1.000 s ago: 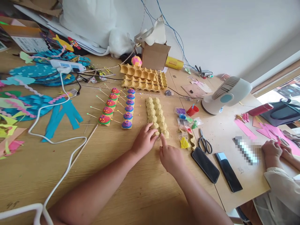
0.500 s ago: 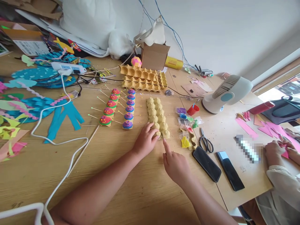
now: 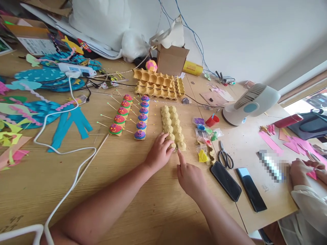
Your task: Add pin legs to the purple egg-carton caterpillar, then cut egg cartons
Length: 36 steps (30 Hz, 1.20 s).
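Note:
A pale yellow egg carton (image 3: 172, 125) lies bumps-up on the wooden table, in two rows. My left hand (image 3: 160, 149) is closed on its near left end, fingers over a bump and thumb at the near edge. My right hand (image 3: 190, 178) holds nothing; its index finger stretches out to the carton's near edge, while the other fingers curl under. Whether that fingertip presses the carton is hard to see. Left of the carton stand a purple-and-blue painted caterpillar (image 3: 141, 116) and a red-and-green painted caterpillar (image 3: 120, 115), both with thin sticks poking out.
Scissors (image 3: 225, 155), a black phone (image 3: 226, 181), a dark flat slab (image 3: 251, 189) and bags of coloured clay (image 3: 203, 156) lie at right, near a red cup (image 3: 212, 120) and a fan (image 3: 251, 103). A white cable (image 3: 74, 147) crosses the left. Another person's hands (image 3: 304, 172) work with pink paper.
The view has shifted slightly. Both my hands keep nearly the same places at the carton's near end. The other person's hands have moved a little.

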Each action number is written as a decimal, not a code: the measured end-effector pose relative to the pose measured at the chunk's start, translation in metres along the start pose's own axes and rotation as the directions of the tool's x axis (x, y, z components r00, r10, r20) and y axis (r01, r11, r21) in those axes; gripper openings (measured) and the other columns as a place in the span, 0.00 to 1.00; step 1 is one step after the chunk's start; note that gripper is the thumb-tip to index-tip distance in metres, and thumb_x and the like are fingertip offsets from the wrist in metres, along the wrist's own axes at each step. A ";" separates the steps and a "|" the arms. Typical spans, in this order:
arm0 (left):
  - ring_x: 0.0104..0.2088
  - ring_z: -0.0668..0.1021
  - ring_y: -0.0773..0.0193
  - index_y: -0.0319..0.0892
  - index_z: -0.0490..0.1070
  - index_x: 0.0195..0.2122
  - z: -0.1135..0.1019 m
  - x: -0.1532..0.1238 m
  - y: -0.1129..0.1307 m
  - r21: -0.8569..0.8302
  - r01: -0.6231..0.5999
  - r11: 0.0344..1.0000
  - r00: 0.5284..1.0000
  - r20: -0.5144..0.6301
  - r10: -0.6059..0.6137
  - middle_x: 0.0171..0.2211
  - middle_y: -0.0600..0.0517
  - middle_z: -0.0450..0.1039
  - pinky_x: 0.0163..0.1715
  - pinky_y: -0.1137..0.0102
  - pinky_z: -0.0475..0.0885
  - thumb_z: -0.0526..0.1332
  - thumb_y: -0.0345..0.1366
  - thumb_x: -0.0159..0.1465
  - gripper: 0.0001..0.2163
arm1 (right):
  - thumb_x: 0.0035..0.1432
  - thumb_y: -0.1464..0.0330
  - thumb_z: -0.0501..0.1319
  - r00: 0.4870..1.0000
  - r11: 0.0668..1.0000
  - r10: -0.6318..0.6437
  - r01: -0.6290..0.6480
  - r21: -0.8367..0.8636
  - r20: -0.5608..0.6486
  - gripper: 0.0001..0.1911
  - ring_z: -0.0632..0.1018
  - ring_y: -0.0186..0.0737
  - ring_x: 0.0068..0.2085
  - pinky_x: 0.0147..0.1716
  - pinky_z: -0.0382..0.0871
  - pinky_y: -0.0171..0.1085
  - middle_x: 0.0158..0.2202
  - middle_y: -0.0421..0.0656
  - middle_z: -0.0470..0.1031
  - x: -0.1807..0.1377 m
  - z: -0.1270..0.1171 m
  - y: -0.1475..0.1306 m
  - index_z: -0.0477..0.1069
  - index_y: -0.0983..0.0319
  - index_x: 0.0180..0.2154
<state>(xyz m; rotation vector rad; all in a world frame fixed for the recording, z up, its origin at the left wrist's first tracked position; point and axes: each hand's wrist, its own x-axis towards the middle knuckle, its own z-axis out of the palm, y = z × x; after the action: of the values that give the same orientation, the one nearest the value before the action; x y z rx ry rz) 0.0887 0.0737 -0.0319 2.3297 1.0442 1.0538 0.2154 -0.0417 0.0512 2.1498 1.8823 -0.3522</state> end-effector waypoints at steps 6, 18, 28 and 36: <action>0.66 0.64 0.44 0.43 0.73 0.49 0.000 -0.001 -0.001 0.019 -0.016 1.000 1.000 -0.004 0.016 0.60 0.42 0.65 0.66 0.44 0.65 0.60 0.35 0.69 0.09 | 0.73 0.68 0.45 1.000 1.000 -0.001 0.001 -0.001 -0.012 0.34 0.84 0.44 0.36 0.30 0.66 0.37 0.37 0.47 0.84 -0.002 0.001 -0.002 0.39 0.65 0.75; 0.67 0.62 0.44 0.43 0.73 0.49 -0.001 -0.001 0.000 0.025 -0.005 1.000 1.000 0.003 0.005 0.61 0.42 0.64 0.67 0.45 0.63 0.60 0.34 0.69 0.09 | 0.73 0.67 0.45 1.000 1.000 0.008 -0.008 -0.001 0.009 0.33 0.84 0.44 0.37 0.31 0.66 0.36 0.37 0.47 0.84 -0.008 -0.003 -0.001 0.39 0.63 0.75; 0.67 0.62 0.44 0.43 0.73 0.49 -0.002 -0.001 0.001 0.001 0.008 1.000 1.000 0.003 -0.008 0.61 0.42 0.64 0.67 0.45 0.63 0.61 0.34 0.68 0.09 | 0.73 0.68 0.46 1.000 0.999 0.002 -0.002 -0.035 -0.002 0.34 0.84 0.43 0.35 0.29 0.66 0.36 0.36 0.47 0.83 -0.015 0.003 0.001 0.36 0.64 0.75; 0.66 0.63 0.44 0.45 0.73 0.49 -0.002 -0.001 0.001 -0.005 0.001 1.000 1.000 -0.005 -0.001 0.61 0.42 0.64 0.67 0.43 0.64 0.61 0.34 0.68 0.09 | 0.72 0.70 0.45 1.000 0.998 -0.005 0.004 -0.057 -0.016 0.35 0.84 0.43 0.35 0.29 0.68 0.37 0.36 0.47 0.83 -0.023 0.017 0.000 0.36 0.65 0.75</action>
<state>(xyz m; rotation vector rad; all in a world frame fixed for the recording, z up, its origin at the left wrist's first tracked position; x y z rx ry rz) 0.0873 0.0729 -0.0308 2.3236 1.0426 1.0617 0.2126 -0.0687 0.0429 2.1183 1.8828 -0.2793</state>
